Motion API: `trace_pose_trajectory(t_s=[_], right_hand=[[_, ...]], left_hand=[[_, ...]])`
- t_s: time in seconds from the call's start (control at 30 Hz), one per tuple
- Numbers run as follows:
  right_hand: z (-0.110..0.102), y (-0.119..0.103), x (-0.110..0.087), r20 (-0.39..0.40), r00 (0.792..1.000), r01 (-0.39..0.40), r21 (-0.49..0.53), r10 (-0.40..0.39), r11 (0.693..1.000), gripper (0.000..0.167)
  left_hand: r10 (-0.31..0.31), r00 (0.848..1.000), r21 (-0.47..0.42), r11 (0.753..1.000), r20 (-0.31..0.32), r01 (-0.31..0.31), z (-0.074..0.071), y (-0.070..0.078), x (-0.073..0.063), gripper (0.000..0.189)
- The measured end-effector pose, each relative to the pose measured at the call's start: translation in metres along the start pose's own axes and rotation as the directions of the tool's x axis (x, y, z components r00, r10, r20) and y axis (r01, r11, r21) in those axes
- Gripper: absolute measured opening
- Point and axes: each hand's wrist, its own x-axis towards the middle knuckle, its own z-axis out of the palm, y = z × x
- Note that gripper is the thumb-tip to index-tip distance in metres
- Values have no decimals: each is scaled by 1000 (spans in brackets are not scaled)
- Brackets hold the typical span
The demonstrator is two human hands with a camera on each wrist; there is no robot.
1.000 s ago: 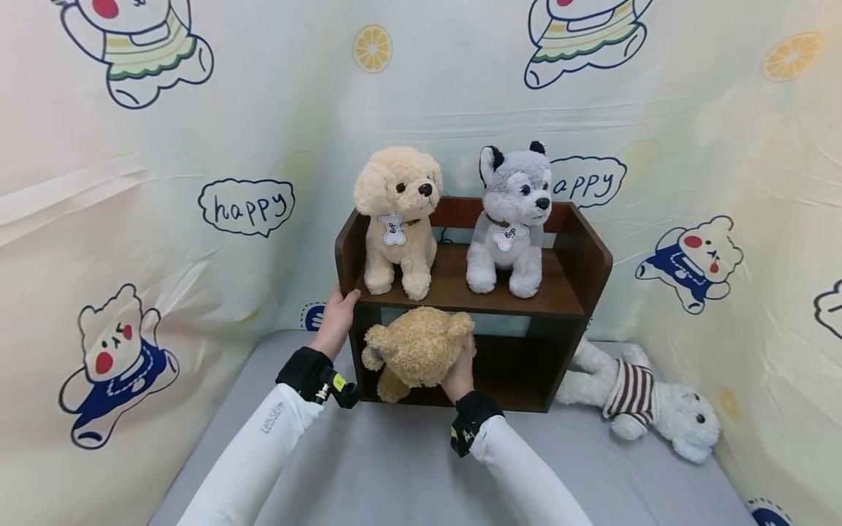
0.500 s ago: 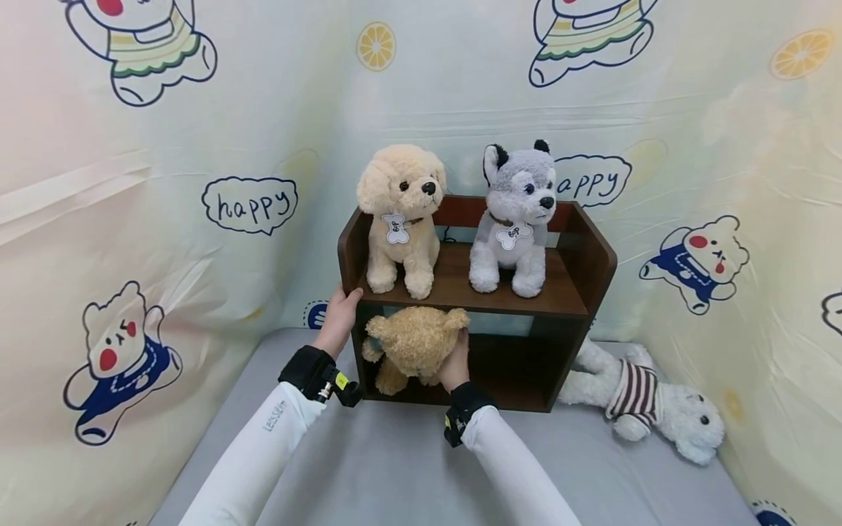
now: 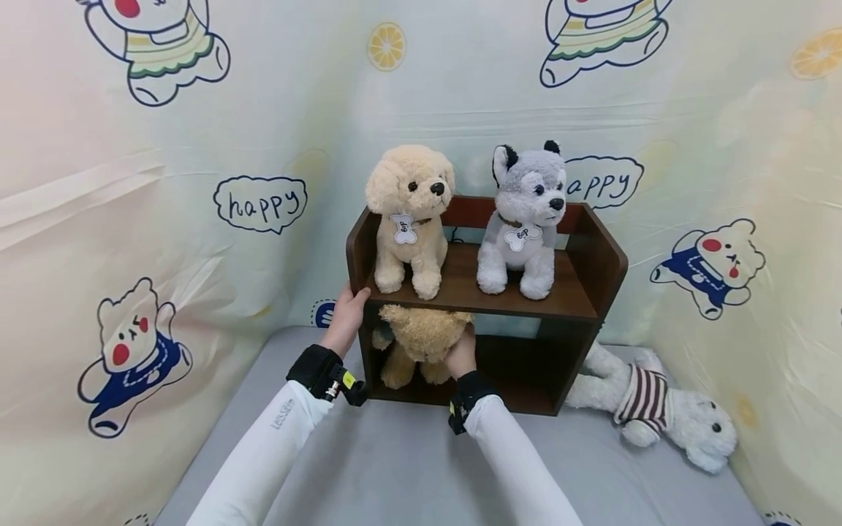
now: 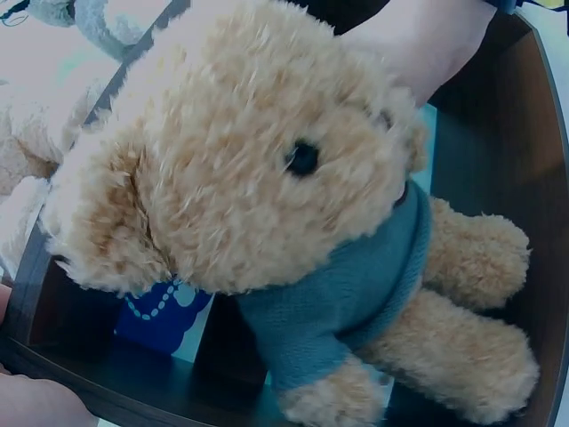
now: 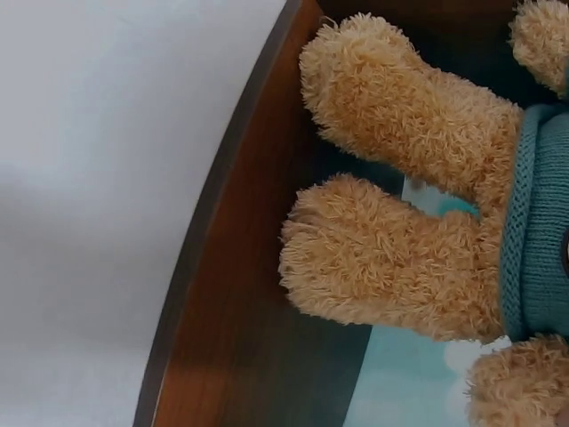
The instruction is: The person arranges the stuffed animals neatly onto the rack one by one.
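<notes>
A tan teddy bear [image 3: 424, 332] in a teal knitted sweater [image 4: 356, 285] sits in the left part of the lower compartment of a dark brown wooden shelf [image 3: 601, 263]. My right hand [image 3: 463, 352] grips the bear by its side near the head; the fingers are mostly hidden behind the fur. The bear's legs [image 5: 391, 258] point toward the front edge, with the feet over the bottom board. With my left hand [image 3: 346, 319] I hold the shelf's left side panel, thumb at its front edge. The upper board hides the top of the bear's head.
On the upper board sit a cream plush dog [image 3: 411, 219] and a grey plush husky [image 3: 526, 219]. A white plush toy in a striped shirt [image 3: 647, 402] lies on the grey surface [image 3: 395, 475] right of the shelf. Patterned cloth [image 3: 263, 88] hangs behind.
The teddy bear has gone deeper into the lower compartment and tipped more upright, my right hand moving in with it. My left hand stays on the side panel. The head view has shifted slightly.
</notes>
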Motion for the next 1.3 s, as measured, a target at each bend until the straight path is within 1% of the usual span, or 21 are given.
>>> trace_pose_trajectory(t_s=[0.07,0.1,0.13,0.23,0.3,0.37,0.43,0.5,0.57,0.6,0.67,0.73,0.83,0.9,0.93,1.07,1.1,1.17,1.23,1.27,1.3], right_hand=[[0,2,2,-19,998,-62,47,63,997,47],[0,3,2,-35,996,-79,21,80,997,50],[0,3,3,-33,994,-106,44,107,993,53],[0,2,6,18,984,-178,82,178,981,58],[-1,0,6,51,979,-201,53,198,978,61],[-1,3,6,66,981,-183,12,182,983,63],[0,7,7,71,988,-133,-91,140,987,64],[18,44,10,63,997,-26,-268,44,963,58],[39,86,15,69,998,28,-414,0,910,46],[50,109,18,75,997,53,-477,-19,877,46],[77,158,24,90,996,65,-531,-20,845,47],[84,171,27,127,991,43,-547,32,836,49],[88,174,28,142,989,44,-555,42,830,64],[83,164,26,140,989,48,-560,37,827,66],[81,159,25,109,994,47,-557,17,829,66],[69,127,26,24,997,-45,-561,70,827,59],[69,126,25,8,999,-33,-592,47,805,52],[72,130,28,46,999,14,-682,25,731,41],[83,150,30,123,990,140,-788,-69,600,38],[89,163,31,153,981,194,-815,-120,546,38],[91,169,33,206,969,247,-844,-137,477,43]], left_hand=[[5,1000,-2,1000,1,-5,1,-1,1,50],[9,1000,-5,1000,0,-9,1,-1,1,50],[12,1000,-8,1000,-1,-12,1,-1,1,50],[24,1000,-19,1000,-2,-24,1,-2,2,49],[22,1000,-22,1000,-7,-22,1,-2,2,48],[16,1000,-15,1000,-8,-16,1,-1,1,48],[11,1000,-7,1000,-10,-11,1,-1,1,49],[8,1000,-5,1000,-12,-8,1,-1,0,49],[9,1000,-5,1000,-11,-9,0,-1,0,49],[9,1000,-8,1000,-11,-10,0,-1,-1,49],[12,1000,-12,1000,-10,-12,0,-1,-1,49],[14,1000,-12,1000,-6,-14,0,-1,-2,49],[16,1000,-11,1000,-4,-16,1,0,-2,50],[15,1000,-10,1000,-9,-15,2,1,-2,50],[16,1000,-11,1000,-9,-16,2,2,-2,50],[11,1000,-6,1000,-13,-11,3,3,-2,50],[7,1000,-4,1000,-10,-7,3,2,-2,50],[1,1000,4,1000,-7,-1,3,2,-1,50],[-6,1000,11,1000,-6,6,2,1,-2,50],[-9,1000,12,1000,-9,9,2,1,-2,50],[-8,1000,12,1000,-10,8,1,1,-2,50]])
